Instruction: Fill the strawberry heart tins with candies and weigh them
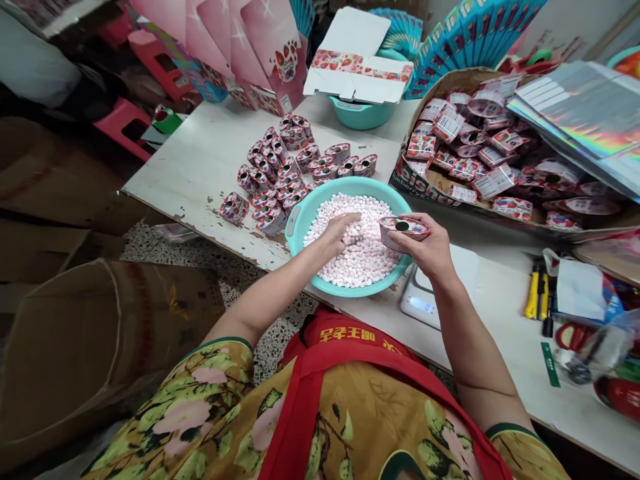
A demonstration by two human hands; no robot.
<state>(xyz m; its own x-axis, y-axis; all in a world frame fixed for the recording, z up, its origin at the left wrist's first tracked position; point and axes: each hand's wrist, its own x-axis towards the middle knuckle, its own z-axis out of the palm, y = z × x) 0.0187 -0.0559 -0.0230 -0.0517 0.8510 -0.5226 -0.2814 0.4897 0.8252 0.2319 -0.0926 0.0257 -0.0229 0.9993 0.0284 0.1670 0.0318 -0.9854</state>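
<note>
A chipped white table [185, 157] is set above a speckled floor [145, 241], with an open cardboard box [165, 320] placed to its left. At the table's near edge, a turquoise basin [296, 233] is filled with small pale pellets [360, 263]. The left hand [340, 235] is dipped into the pellets, its fingertips partly buried; whether any are gripped cannot be told. By the right hand [431, 243], an oval container [390, 233] is clasped between thumb and fingers, held over the basin's right side with its dark round opening turned up. Similar containers [270, 160] are clustered beyond the basin, and more are heaped in a carton [425, 189] to the right. Below the right forearm, a digital scale [420, 307] is lit.
</note>
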